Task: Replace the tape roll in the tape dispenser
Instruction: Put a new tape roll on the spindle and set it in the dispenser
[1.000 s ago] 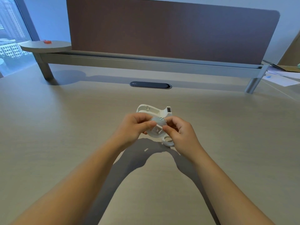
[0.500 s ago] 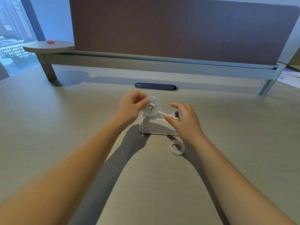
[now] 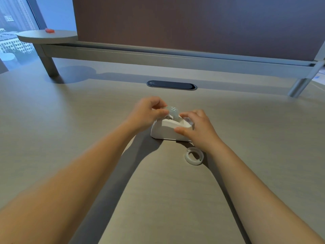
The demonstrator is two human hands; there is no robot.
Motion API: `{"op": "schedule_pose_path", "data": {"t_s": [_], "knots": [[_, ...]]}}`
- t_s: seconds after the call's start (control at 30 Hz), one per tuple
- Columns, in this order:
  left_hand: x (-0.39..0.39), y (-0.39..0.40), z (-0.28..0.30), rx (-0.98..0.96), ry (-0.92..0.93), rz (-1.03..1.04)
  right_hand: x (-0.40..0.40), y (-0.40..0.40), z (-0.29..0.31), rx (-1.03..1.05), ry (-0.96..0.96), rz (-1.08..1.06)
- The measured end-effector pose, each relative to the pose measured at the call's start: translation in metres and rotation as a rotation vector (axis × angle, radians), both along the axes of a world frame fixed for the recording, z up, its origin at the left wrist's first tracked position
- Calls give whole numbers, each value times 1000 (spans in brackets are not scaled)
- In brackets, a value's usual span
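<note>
A white tape dispenser [image 3: 166, 131] stands upright on the beige desk [image 3: 70, 138]. My left hand [image 3: 149, 110] pinches a clear tape roll [image 3: 173, 110] on its hub, held partly down in the dispenser's cradle. My right hand [image 3: 197, 128] grips the dispenser's right end, thumb on the near side and fingers over the cutter end, which is hidden. A white empty tape core ring [image 3: 194, 156] lies flat on the desk just in front of the dispenser, under my right wrist.
A dark oval cable grommet [image 3: 171, 85] sits in the desk behind the dispenser. A grey rail [image 3: 158, 59] on legs carries a brown divider panel [image 3: 193, 23]. A small red object [image 3: 49, 30] lies on the round shelf at the far left.
The dispenser went from held in the air to standing on the desk. My left hand lowered the tape roll into its cradle while my right hand closed on the dispenser's right end.
</note>
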State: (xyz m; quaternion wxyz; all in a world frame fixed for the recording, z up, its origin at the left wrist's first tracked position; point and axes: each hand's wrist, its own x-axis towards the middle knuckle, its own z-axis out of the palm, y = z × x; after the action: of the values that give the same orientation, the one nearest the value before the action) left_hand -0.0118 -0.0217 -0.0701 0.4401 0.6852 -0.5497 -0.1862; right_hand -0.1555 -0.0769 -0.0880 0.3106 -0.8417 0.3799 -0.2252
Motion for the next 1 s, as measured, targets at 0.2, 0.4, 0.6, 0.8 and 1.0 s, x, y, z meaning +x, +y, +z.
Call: {"op": "schedule_pose_path", "data": {"t_s": [0.2, 0.4, 0.6, 0.8, 1.0], "knots": [[5, 1, -5, 114, 318, -60, 1, 1, -1, 30, -10, -14], [2, 0, -12, 163, 520, -33, 1, 2, -3, 46, -23, -17], [0, -5, -14, 106, 565, 11, 3, 1, -4, 48, -10, -25], [-2, -3, -13, 97, 414, 17, 0, 0, 1, 130, 10, 4], [-4, -4, -10, 39, 409, 51, 11, 0, 18, 68, -137, -119]]}}
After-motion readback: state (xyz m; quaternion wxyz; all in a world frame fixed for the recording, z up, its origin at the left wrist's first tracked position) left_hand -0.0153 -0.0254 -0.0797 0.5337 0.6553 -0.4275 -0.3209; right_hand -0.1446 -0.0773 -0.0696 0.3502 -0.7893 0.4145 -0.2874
